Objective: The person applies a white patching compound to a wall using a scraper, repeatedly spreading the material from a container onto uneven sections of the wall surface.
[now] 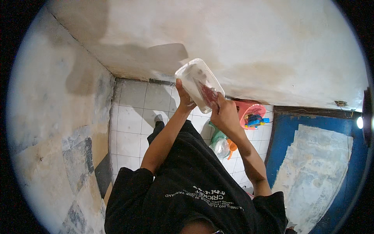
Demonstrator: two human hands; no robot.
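My left hand point(184, 96) is wrapped round the side of a white rectangular plastic tub point(186, 72), its thumb up along the rim. Whitish paste smears the inside of the tub. A red putty scraper point(207, 93) with white residue on it dips into the tub, its blade end widening toward the near corner. My right hand point(226, 116) is closed on the scraper at that corner; the fingers' undersides are hidden. Both hands are in front of my body, close to the patchy off-white wall point(241, 46).
On the white tiled floor point(128, 128) stands a pink plastic basin point(242, 110) with a blue and yellow object point(255, 121). Nearer lie a clear plastic bag point(221, 148) and an orange dipper point(231, 147). A stained wall point(50, 109) rises at left; a patched blue door point(286, 128) is at right.
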